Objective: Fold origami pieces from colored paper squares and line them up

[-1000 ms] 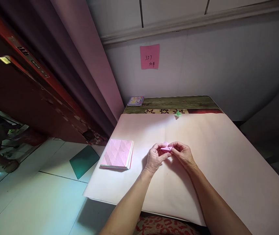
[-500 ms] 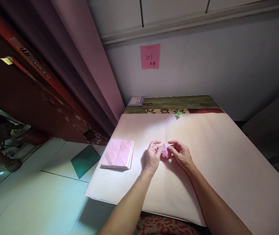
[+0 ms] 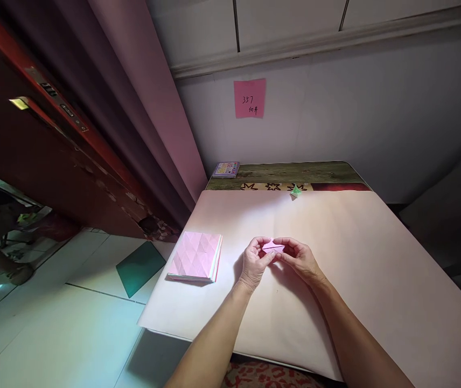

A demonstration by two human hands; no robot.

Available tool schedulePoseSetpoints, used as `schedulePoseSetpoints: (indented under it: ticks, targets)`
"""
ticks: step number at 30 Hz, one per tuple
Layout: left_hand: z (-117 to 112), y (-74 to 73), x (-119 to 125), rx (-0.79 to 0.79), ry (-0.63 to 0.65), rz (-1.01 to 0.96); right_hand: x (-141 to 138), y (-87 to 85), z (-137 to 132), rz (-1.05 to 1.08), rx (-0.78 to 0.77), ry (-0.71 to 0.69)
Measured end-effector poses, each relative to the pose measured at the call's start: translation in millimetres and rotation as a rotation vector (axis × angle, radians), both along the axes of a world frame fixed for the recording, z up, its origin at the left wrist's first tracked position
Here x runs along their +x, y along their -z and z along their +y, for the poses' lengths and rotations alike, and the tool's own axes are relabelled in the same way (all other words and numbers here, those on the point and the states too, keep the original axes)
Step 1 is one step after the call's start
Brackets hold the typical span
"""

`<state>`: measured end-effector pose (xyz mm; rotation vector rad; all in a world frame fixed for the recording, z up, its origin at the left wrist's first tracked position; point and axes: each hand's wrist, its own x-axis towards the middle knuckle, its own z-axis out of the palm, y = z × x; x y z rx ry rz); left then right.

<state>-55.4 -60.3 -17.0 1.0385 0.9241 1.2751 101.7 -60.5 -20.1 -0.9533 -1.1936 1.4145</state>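
Note:
Between my hands is a small piece of folded pink origami paper [image 3: 273, 247], with a dark slit running across its middle. My left hand [image 3: 255, 262] pinches its left side, thumb at the near edge and fingers curled behind the far edge. On the right side my right hand [image 3: 301, 261] grips it the same way, and the two thumb tips nearly meet at the near edge. Fingers cover both side corners of the paper. To the left lies a stack of square origami paper [image 3: 196, 256], its top sheet pink with a diamond pattern.
A small green folded paper piece [image 3: 295, 191] sits at the far edge of the pale table covering [image 3: 355, 258]. At the back left corner rests a small patterned packet [image 3: 226, 170]. A pink note [image 3: 250, 98] hangs on the wall; a dark green sheet [image 3: 140, 268] lies on the floor.
Both thumbs have slid to the near edge of the pink paper and the fingers have closed over its far edge. The paper now looks flatter and wider, with its slit facing me.

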Motion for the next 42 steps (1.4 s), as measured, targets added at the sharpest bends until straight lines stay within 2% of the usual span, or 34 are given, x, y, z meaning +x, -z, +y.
schedulePoseSetpoints:
  ticks: [5, 9, 16, 18, 22, 24, 29, 37, 42]
  targets:
    - [2.2, 5.6, 1.3, -0.030, -0.007, 0.022, 0.1, 5.7, -0.2, -0.085, 0.021, 0.086]
    - [3.8, 11.1, 2.9, -0.035, -0.038, 0.065, -0.3, 6.2, -0.1, -0.180, 0.131, 0.191]
    - [2.8, 5.0, 2.4, 0.136, -0.153, 0.199, -1.4, 5.2, 0.7, -0.373, 0.267, 0.374]
    - [2.9, 3.1, 2.4, 0.118, -0.128, 0.168, -2.7, 3.4, -0.2, -0.346, 0.233, 0.354]
    - [3.3, 0.9, 4.6, 0.033, -0.039, -0.003, -4.7, -0.8, -3.1, -0.264, 0.116, 0.229]
    - [2.8, -0.9, 6.0, 0.006, -0.005, -0.028, -4.4, -1.5, -3.5, -0.228, 0.091, 0.219]
    - [0.7, -4.2, 5.6, -0.040, 0.071, 0.096, -3.1, -0.4, -2.2, -0.142, 0.056, 0.194]
    - [0.2, -2.5, 2.5, -0.051, 0.064, 0.143, -6.5, 0.9, -4.0, -0.108, 0.041, 0.160]
    - [1.6, -6.1, 4.1, -0.050, 0.097, 0.171, -7.9, -0.5, -3.3, -0.128, 0.036, 0.196]
